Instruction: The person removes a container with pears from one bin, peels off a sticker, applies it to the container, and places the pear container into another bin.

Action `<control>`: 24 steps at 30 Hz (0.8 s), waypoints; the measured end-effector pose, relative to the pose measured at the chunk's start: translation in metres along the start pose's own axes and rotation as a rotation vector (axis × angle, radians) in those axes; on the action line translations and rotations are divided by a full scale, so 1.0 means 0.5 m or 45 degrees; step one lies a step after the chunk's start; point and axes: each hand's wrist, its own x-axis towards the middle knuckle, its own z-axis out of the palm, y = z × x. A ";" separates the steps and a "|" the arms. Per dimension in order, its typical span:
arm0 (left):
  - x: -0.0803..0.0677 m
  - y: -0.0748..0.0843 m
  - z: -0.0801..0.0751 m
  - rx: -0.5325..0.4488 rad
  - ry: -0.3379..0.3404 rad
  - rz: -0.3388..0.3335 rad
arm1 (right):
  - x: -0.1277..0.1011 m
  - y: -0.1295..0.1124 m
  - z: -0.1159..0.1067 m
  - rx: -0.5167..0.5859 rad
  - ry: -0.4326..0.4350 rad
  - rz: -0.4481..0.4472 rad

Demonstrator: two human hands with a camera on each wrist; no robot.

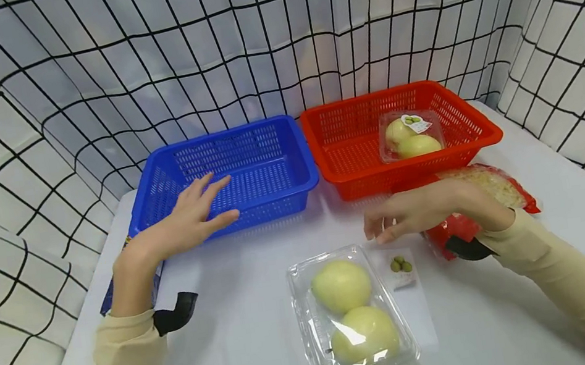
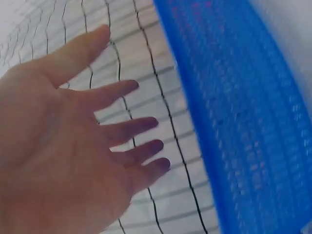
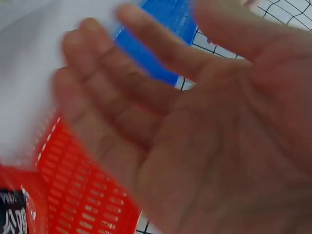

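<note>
My left hand point(image 1: 188, 219), fingers spread and holding nothing, hovers by the near left side of the blue basket point(image 1: 305, 190). In the left wrist view its palm and separate fingers show beside the basket wall. My right hand point(image 1: 414, 212) is over the table in front of the red basket point(image 1: 361, 188), fingers loosely bent, with nothing in them. Below it lies a clear plastic box point(image 1: 313, 329) with two round yellow-green fruits point(image 1: 364, 334). A pale sheet point(image 1: 418, 314) with a small picture of green fruit sits against the box's right side.
Another clear box of yellow-green fruits point(image 1: 415, 143) stands in the red basket. Under my right forearm lies a red and clear packet point(image 1: 495, 185). A dark blue packet point(image 1: 157, 282) is partly hidden behind my left wrist. Black netting point(image 1: 274, 51) surrounds the white table point(image 1: 227, 354).
</note>
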 end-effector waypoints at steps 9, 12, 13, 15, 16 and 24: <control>0.019 0.074 0.071 -0.215 -0.353 0.291 | 0.006 -0.029 0.037 -0.277 -0.113 0.269; 0.031 0.087 0.087 -0.283 -0.598 0.325 | 0.016 -0.046 0.053 -0.454 -0.111 0.267; 0.035 0.090 0.092 -0.299 -0.670 0.312 | 0.020 -0.051 0.057 -0.503 -0.114 0.266; 0.042 0.092 0.101 -0.330 -0.783 0.272 | 0.027 -0.055 0.062 -0.557 -0.131 0.259; 0.045 0.092 0.106 -0.348 -0.821 0.252 | 0.031 -0.055 0.063 -0.557 -0.145 0.255; 0.056 0.094 0.126 -0.401 -0.884 0.181 | 0.026 -0.021 0.048 -0.352 -0.267 0.132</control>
